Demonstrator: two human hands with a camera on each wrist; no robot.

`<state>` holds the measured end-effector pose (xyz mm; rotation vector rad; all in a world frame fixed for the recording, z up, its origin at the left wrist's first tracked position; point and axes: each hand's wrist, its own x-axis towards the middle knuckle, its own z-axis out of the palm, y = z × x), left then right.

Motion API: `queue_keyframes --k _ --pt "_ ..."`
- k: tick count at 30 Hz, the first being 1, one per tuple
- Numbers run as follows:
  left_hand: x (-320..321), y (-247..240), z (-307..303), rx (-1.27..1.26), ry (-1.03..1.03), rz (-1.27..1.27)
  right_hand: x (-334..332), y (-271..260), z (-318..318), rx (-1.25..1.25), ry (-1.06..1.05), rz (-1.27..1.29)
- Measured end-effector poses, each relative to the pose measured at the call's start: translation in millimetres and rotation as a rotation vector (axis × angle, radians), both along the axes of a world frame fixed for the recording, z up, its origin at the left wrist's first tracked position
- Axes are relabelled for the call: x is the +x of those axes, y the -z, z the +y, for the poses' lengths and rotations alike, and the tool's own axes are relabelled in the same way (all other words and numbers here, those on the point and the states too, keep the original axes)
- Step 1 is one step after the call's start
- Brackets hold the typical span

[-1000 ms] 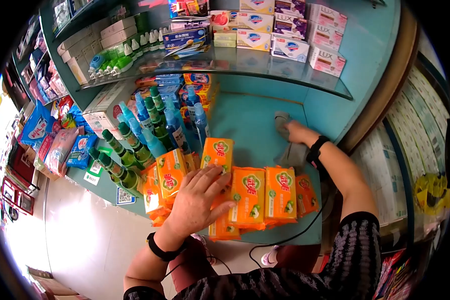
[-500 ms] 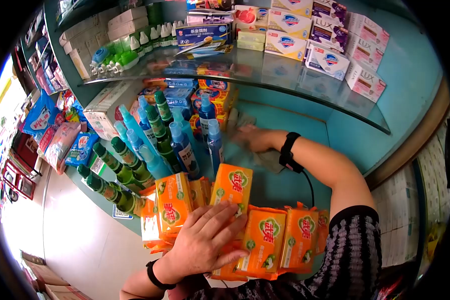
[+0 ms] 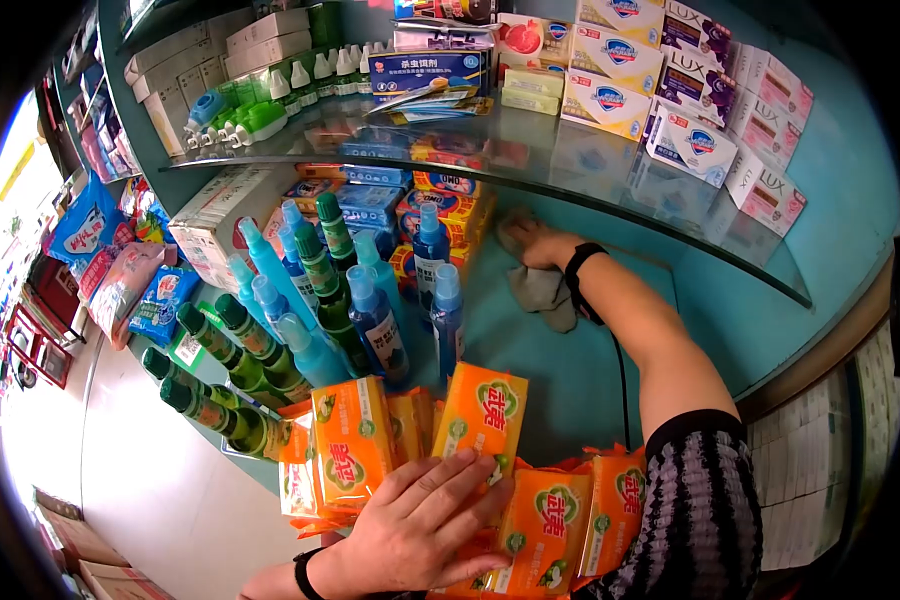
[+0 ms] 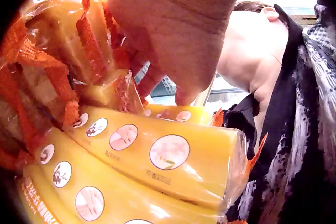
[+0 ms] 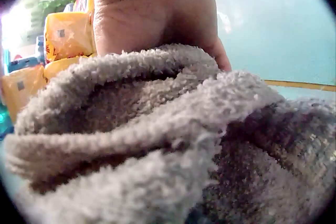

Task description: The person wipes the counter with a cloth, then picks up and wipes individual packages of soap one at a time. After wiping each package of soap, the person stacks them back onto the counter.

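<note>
Cloth [image 3: 542, 292] lies bunched on the blue board [image 3: 570, 370], toward the far side, just right of the OMO packs [image 3: 450, 220]. The right hand [image 3: 532, 243] is on it, palm down; its fingertips are hidden in the folds and blurred, so I cannot tell how far they are bent or whether they grip. For an even rub, I'd spread the cloth flatter under the palm, press lightly and work in short strokes, minding the spray bottles [image 3: 375, 335] at left, which look easy to tip. The black cable [image 3: 623, 390] should trail free too.

Nearer, the left hand [image 3: 415, 525] rests on the orange packs [image 3: 480, 410], fingers nearly straight and a little apart, curled round nothing. Light pressure should steady the pile. The packs bear red Chinese characters in a green ring. Green bottles [image 3: 225, 355] lean at left.

Above, on the glass shelf [image 3: 530, 165], boxes [image 3: 765, 195] at right read LUX; a blue box [image 3: 430, 75] reads 杀虫饵剂.
</note>
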<state>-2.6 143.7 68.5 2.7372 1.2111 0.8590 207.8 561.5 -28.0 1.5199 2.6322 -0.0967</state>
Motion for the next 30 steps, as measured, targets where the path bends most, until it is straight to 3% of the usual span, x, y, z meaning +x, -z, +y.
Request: queue_keyframes --k 4,7,10,13,16,18,21,24,27,30 --pt "1 -2 -3 -0.028 -0.009 0.021 2 -7 3 -0.056 0.028 -0.066" --pt "-1 -3 -4 -0.035 -0.019 0.027 5 16 27 0.073 -0.04 -0.183" --pt "-2 -1 -3 -0.025 -0.003 0.008 13 -5 30 -0.244 0.126 -0.623" --pt "-2 0 -1 0.005 -0.005 0.014 35 -28 20 -0.255 0.301 -0.275" --pt "0 2 -2 0.004 -0.004 0.02 43 5 19 0.168 -0.138 0.253" --pt "1 0 -1 -0.012 -0.012 0.028 23 27 18 0.389 -0.442 -0.009" --pt "1 -8 -2 -0.045 -0.018 0.037 -10 -1 -28 0.072 -0.147 -0.059" --pt "2 -9 -3 -0.045 -0.006 0.023 5 4 5 -0.145 -0.15 -0.118" --pt "1 -2 -4 -0.055 -0.024 0.033 33 -23 -34 -0.02 -0.06 -0.041" --pt "2 -4 -4 -0.047 -0.016 0.021 66 -8 -23 -0.08 0.048 -0.126"
